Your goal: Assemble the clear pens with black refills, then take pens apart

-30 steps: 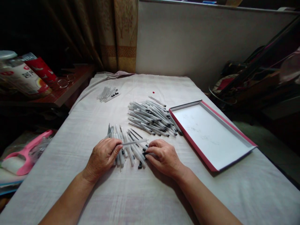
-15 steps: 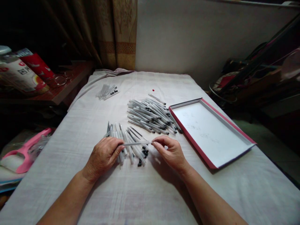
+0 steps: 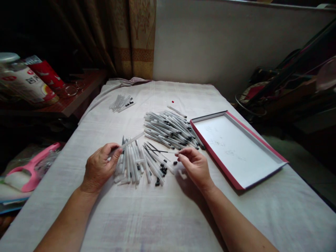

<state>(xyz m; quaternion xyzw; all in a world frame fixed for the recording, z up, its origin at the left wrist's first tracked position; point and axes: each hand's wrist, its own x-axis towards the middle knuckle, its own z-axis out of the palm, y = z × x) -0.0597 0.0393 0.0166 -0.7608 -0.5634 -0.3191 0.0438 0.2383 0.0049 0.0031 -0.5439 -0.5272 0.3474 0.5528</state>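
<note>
My left hand (image 3: 101, 168) is closed on a clear pen barrel (image 3: 135, 138), tilted up to the right. Between the thumb and fingertips of my right hand (image 3: 194, 164) is a thin pen refill (image 3: 160, 151), its dark part pointing left. Beneath and between the hands lies a loose heap of pen barrels (image 3: 132, 162) with some refills among them. Small black plugs (image 3: 163, 170) are scattered at the heap's right side, and one black plug (image 3: 175, 163) sits close to my right hand. Behind them is a large pile of pens (image 3: 168, 127) with dark ends.
A shallow box lid (image 3: 236, 150) with pink sides lies at the right. Farther back are a small bunch of clear tubes (image 3: 120, 102) and a tiny red piece (image 3: 172, 102). Pink scissors (image 3: 31, 169), a jar (image 3: 26, 82) and glasses (image 3: 74, 89) are at the left.
My hands have moved apart. My left hand has gone left with the barrel, now angled upward; the refill in my right hand is now out in view, separate from the barrel.
</note>
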